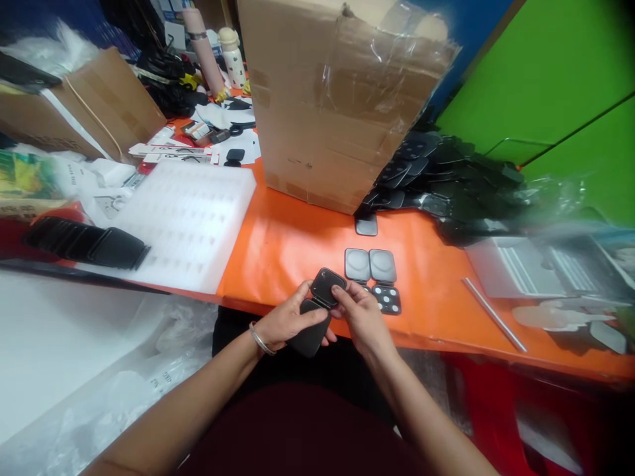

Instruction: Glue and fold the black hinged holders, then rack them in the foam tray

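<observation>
Both hands hold a black hinged case (308,336), folded out into two square halves, just over the table's front edge. My left hand (288,324) is wrapped round the lower half, its thumb lying across the face. At the upper half, my right hand (361,314) presses with its thumb near the corner, fingers curled behind. Beyond the right hand, two more opened units lie on the orange table: grey square panels (381,266) with a round mark, joined to a black panel with white dots (387,299). A single dark square piece (366,225) lies farther back.
A tall cardboard box (317,112) stands at the back middle. Right of it is a heap of black pieces (436,172). A white foam tray (188,218) with a row of black cases (89,243) lies left. A metal rod (493,314) and plastic bin (526,264) are right.
</observation>
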### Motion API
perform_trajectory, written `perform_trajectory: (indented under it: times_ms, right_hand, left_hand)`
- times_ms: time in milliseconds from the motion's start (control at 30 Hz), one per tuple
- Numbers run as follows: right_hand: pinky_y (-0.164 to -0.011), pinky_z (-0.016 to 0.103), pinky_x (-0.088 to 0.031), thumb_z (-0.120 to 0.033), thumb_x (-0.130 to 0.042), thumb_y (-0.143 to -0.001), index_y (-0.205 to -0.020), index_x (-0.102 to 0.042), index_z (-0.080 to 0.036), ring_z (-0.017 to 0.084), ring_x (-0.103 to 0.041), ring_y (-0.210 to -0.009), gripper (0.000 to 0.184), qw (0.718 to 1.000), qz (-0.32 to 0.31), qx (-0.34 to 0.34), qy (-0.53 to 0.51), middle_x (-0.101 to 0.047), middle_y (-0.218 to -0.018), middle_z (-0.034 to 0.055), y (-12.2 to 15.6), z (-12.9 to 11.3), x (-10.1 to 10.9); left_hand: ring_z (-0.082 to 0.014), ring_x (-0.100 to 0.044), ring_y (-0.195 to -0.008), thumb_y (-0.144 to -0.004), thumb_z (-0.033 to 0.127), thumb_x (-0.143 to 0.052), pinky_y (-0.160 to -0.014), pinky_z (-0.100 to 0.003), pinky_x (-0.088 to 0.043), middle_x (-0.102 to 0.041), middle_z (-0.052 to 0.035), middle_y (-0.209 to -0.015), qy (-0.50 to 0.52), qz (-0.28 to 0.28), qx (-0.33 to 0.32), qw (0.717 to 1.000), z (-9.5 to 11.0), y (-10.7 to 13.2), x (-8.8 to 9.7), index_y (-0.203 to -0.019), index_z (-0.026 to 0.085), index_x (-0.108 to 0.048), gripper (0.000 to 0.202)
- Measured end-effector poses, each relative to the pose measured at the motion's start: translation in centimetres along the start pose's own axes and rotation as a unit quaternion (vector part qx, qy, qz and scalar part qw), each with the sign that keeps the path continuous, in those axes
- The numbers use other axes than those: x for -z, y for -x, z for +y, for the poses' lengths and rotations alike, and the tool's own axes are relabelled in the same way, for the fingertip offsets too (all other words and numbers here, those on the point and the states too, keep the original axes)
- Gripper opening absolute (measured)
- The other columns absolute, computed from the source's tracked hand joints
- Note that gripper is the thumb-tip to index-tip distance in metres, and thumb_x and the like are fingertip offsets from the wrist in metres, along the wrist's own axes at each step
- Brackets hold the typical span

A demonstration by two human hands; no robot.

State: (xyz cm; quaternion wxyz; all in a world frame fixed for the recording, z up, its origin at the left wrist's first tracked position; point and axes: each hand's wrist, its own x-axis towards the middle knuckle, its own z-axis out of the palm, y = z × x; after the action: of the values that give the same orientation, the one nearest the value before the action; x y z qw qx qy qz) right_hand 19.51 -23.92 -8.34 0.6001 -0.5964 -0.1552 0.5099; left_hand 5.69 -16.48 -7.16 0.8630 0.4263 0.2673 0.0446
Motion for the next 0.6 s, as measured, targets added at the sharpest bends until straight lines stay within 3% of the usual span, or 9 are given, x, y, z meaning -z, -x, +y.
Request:
perform_trajectory:
  times_ms: [100,233,367,600]
  right_hand:
    - [-0.037,0.02,-0.031,-0.042,-0.076,-0.067,-0.082,-0.05,-0.02,0.006,-0.042,-0.042,0.037,1.0,0.012,-0.003,0.004,-0.056,-0.064,-0.0054,0.2,-0.2,-0.7]
    - [-0.032,0.019,-0.032,-0.04,-0.08,-0.062,-0.084,-0.049,-0.021,0.007,-0.044,-0.038,0.043,0.998,0.041,-0.006,0.057,-0.056,-0.061,-0.0072,0.1,-0.2,-1.3]
    - [-0.026,0.018,-0.027,-0.041,-0.078,-0.064,-0.08,-0.043,-0.023,0.006,-0.039,-0.03,0.043,1.0,0.013,-0.009,0.026,-0.051,-0.053,-0.0103,-0.1,-0.3,-1.4]
    - [-0.025,0.02,-0.036,-0.043,-0.073,-0.071,-0.085,-0.037,-0.025,0.009,-0.045,-0.029,0.042,0.999,-0.028,0.003,0.016,-0.054,-0.059,-0.0104,1.4,-0.9,-1.3]
  left_hand:
    - [-0.0158,-0.065,-0.061,-0.081,0.037,-0.067,-0.056,-0.025,-0.05,-0.066,-0.0032,-0.071,-0.004,0.002,0.001,1.0,-0.3,0.2,-0.3,-0.133,0.02,-0.029,0.067]
    - [-0.014,-0.064,-0.058,-0.083,0.033,-0.065,-0.056,-0.025,-0.051,-0.064,-0.0007,-0.067,-0.028,0.032,-0.013,0.999,-0.8,-0.1,-1.0,-0.129,0.018,-0.035,0.057]
    - [-0.0125,-0.063,-0.059,-0.083,0.03,-0.064,-0.06,-0.027,-0.054,-0.062,0.0004,-0.074,-0.044,0.046,-0.027,0.998,-0.9,-0.3,-1.3,-0.127,0.019,-0.039,0.051]
    - [-0.0122,-0.061,-0.059,-0.083,0.029,-0.063,-0.061,-0.027,-0.053,-0.06,0.0016,-0.069,-0.082,0.052,-0.047,0.994,-1.2,0.1,-1.4,-0.128,0.017,-0.043,0.051]
